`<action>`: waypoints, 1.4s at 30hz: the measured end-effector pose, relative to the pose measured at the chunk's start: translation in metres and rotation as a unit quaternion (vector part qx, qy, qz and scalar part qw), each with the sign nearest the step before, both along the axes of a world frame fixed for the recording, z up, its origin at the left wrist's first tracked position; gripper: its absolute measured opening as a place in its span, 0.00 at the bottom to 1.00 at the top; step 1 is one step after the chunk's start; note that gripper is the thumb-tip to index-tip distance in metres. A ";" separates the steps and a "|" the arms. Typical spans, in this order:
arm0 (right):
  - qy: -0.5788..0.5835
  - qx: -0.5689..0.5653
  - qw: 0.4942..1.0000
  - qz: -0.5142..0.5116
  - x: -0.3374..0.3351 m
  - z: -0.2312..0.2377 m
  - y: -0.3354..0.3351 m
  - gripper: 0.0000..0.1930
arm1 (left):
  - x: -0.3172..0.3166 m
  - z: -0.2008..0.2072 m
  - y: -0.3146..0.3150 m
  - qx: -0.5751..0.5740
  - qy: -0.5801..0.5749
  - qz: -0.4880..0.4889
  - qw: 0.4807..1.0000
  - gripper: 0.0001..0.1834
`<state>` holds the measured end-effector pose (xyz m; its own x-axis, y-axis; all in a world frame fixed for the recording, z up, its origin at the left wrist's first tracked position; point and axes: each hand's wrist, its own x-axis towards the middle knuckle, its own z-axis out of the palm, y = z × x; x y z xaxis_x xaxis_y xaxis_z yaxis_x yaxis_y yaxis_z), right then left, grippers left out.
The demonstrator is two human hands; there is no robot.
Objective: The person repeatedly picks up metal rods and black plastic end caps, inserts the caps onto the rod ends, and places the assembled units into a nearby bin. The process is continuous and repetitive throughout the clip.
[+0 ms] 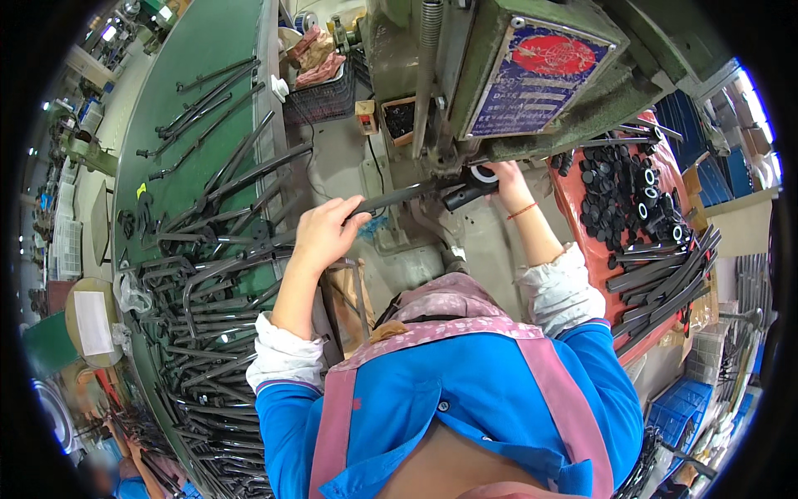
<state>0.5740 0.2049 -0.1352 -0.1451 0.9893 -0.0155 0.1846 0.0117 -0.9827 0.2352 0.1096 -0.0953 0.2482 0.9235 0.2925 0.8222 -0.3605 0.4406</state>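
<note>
My left hand (pixel 326 231) is closed around a long black metal tube (pixel 399 196), which runs from the belt side to the foot of the green press (pixel 544 79). At the tube's far end, under the press, a short, thick black tube piece (pixel 467 196) sits crosswise. A white ring (pixel 483 174) shows beside that piece. My right hand (pixel 509 185) is closed at this end, next to the ring; its fingertips are partly hidden, and the short piece lies against them. The exact contact between the tube and the press tooling is hard to make out.
A green conveyor belt (pixel 179 46) on the left carries many bent black tubes (pixel 212 366). To the right, a red-covered table (pixel 573 204) holds black caps (pixel 600 195), white rings and black strips (pixel 665 287). Behind stand a dark basket (pixel 320 100) and small parts box (pixel 399 119). Another person works lower left.
</note>
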 end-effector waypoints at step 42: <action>-0.248 0.361 0.885 0.157 -0.093 -0.106 0.232 0.09 | 0.045 -0.013 -0.104 -0.176 0.039 0.068 0.981 0.19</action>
